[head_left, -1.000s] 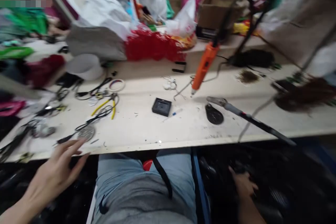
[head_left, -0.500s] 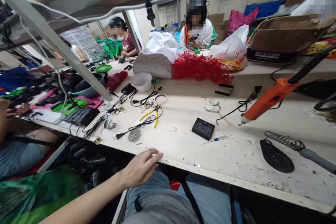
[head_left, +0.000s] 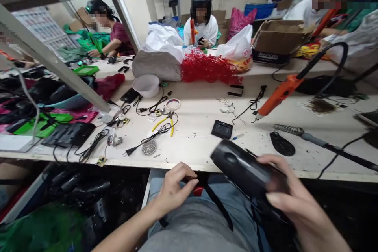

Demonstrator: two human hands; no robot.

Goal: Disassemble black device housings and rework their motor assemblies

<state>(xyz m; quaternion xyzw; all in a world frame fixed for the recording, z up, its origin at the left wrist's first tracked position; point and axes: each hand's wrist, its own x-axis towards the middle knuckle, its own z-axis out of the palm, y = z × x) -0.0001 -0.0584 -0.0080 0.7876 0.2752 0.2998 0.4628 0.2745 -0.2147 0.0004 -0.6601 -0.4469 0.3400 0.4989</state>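
My right hand is closed around a black, glossy, roughly cylindrical plastic housing with a round bump on its side. It is tilted above my lap at the table's front edge, and its exact kind is unclear. My left hand hovers over my lap near the same edge, holding nothing, with fingers loosely curled and thumb apart. Beyond the housing lie a black rectangular tray-like part and a screwdriver, partly hidden by the housing. Yellow-handled pliers and a metal scouring pad lie ahead of my left hand.
An orange electric screwdriver hangs at the right, above a soldering iron in a coil holder. Cords, a tape roll, a white bowl and black parts lie leftward. Co-workers sit across the table. A slanted post stands left.
My right hand has come into view at the lower right, holding the black housing. My left hand's fingers have curled more. The view has shifted rightward.
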